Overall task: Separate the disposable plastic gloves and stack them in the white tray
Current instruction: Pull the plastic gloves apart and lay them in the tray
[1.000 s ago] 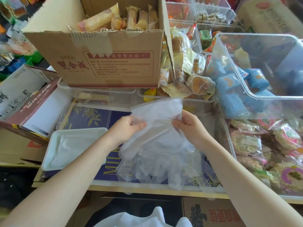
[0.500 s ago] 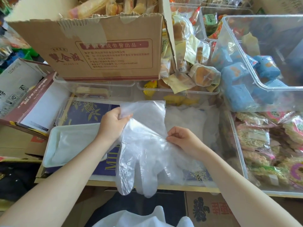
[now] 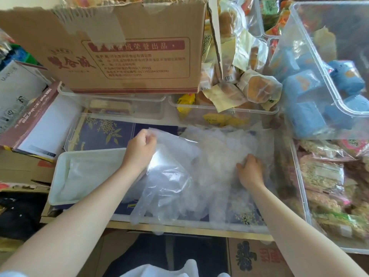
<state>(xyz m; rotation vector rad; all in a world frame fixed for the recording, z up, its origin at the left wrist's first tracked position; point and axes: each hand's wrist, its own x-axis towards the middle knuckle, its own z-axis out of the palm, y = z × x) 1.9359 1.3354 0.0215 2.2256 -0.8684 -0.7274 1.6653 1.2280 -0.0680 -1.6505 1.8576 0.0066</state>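
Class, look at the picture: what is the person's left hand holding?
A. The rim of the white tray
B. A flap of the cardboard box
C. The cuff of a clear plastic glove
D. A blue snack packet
C: the left hand pinches the cuff end of the clear plastic glove, whose fingers hang down beside the white tray.

Bare forearms, white garment [image 3: 175, 270] below

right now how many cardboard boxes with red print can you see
2. One big box stands at the back on the clear tubs; another box sits under the shelf, bottom right, partly cut off. More may be hidden.
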